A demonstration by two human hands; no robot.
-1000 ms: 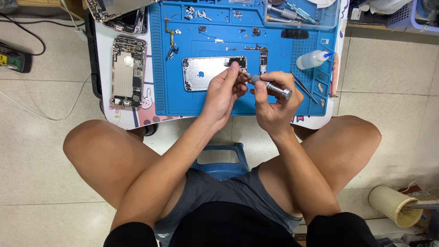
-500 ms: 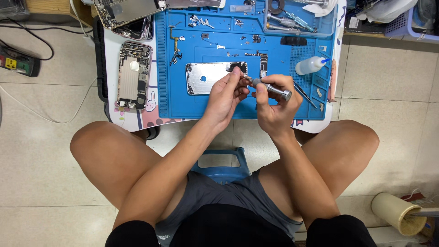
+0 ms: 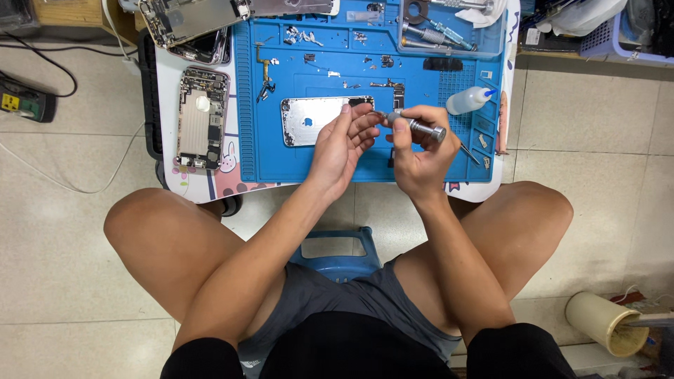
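Fingers of both hands meet at the tip of a grey screwdriver [image 3: 419, 127] above the blue mat [image 3: 316, 165]. The right hand [image 3: 420, 156] is pinched around the barrel, which points toward ten o'clock. The left hand [image 3: 342, 144] has its fingertips pressed together at the driver's tip – whether a bit or a screw sits between them is too small to tell. By the look of it, the step in hand is fitting something to the tip; the next move would call for a steady, fine pinch. The silver phone shell [image 3: 316, 119] lies flat on the mat at ten o'clock from the left hand – partly under its fingers. A small white bottle [image 3: 469, 100] lies at one o'clock from the right hand.
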